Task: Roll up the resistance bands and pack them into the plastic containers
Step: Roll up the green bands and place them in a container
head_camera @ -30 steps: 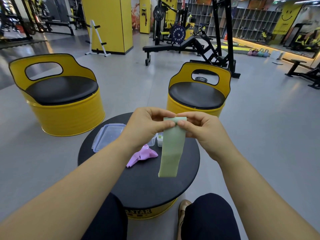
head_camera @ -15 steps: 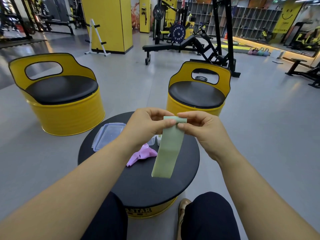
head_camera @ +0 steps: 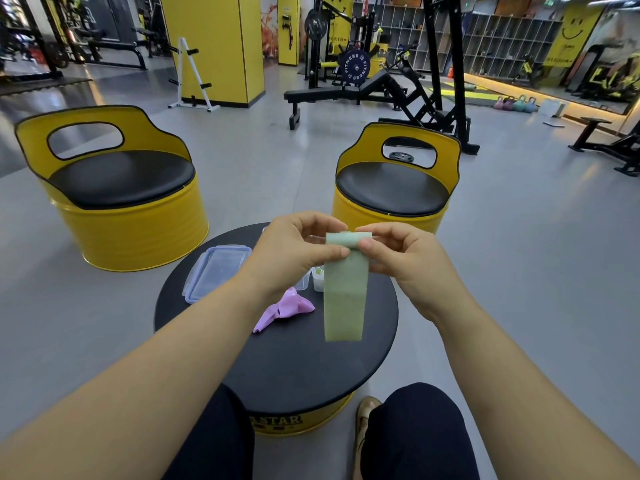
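Both the left hand point(head_camera: 298, 251) and right hand point(head_camera: 398, 261) pinch the small roll atop the green resistance band point(head_camera: 344, 299), whose light, limp tail hangs below them, so the roll's ends look the surest hold.

The green band point(head_camera: 344, 296) is a pale, plain sage with no print. The pink band point(head_camera: 285, 306) is light lilac-pink. The table point(head_camera: 294, 375) has a plain black top and a yellow side with black lettering. The container point(head_camera: 218, 271) is clear with a pale bluish rim. The barrel seat point(head_camera: 138, 230) and the second seat point(head_camera: 353, 213) are bright yellow with black cushions and black edging. The floor point(head_camera: 519, 271) is plain grey. The trousers point(head_camera: 415, 438) are dark navy and the shoe point(head_camera: 365, 410) is tan. The pillar point(head_camera: 214, 46) is yellow. The weight plate point(head_camera: 356, 64) is dark blue with white lettering.
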